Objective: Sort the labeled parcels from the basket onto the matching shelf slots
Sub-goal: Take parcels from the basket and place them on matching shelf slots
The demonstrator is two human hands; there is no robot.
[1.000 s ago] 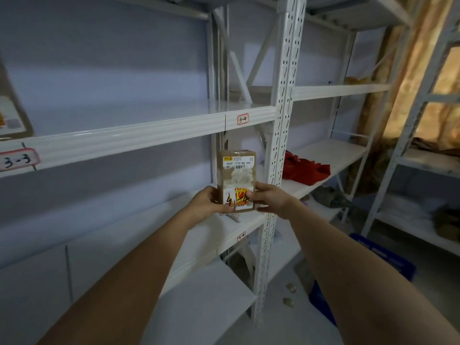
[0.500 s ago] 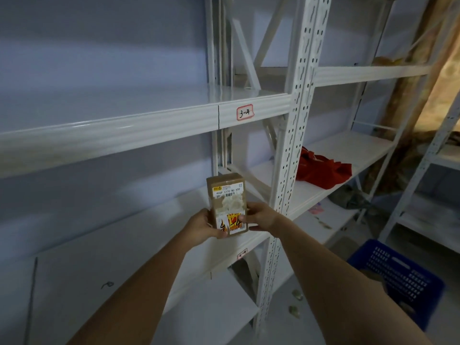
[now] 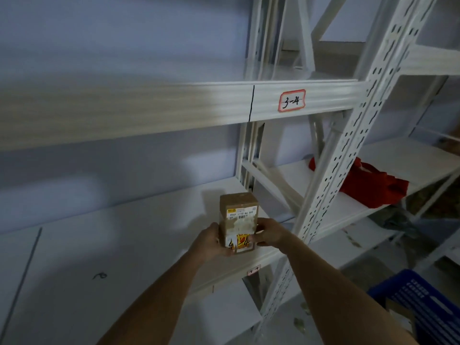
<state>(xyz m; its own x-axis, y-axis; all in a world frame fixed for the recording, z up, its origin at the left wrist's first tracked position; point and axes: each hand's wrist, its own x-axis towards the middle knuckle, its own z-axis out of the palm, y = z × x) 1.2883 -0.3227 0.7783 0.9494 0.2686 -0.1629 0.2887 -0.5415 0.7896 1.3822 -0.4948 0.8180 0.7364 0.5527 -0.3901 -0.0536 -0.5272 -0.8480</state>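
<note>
You have the parcel [image 3: 238,221] between both hands, standing upright on its short end over the front part of the white shelf [image 3: 139,245] at chest level. Your left hand [image 3: 211,242] wraps the lower left edge, the thumb lying across the front face near the bottom corner and the fingers hidden behind the box. Your right hand [image 3: 270,232] presses the lower right side, with the thumb tip on the yellow and red sticker and the other fingers curled round the far side. Both sets of fingers are closed snugly on the box, so only its bottom third is covered; the upper part, with the white printed label, stands free above your hands. Black handwriting on the lower sticker reads roughly 4-4, partly covered by your thumbs. Whether the bottom of the box touches the shelf board cannot be told, since your hands hide it.

Above the parcel, the front rail of the next shelf up carries a red-bordered tag [image 3: 291,100] marked 3-4, just right of a black line drawn across the rail. A smaller tag [image 3: 254,270] sits on the front edge of the shelf below your hands; its writing is too small to read. A perforated white upright [image 3: 348,155] rises just right of your right hand. Beyond it, a red cloth bag [image 3: 373,188] lies on the neighbouring shelf. The blue basket [image 3: 423,302] sits on the floor at lower right.
</note>
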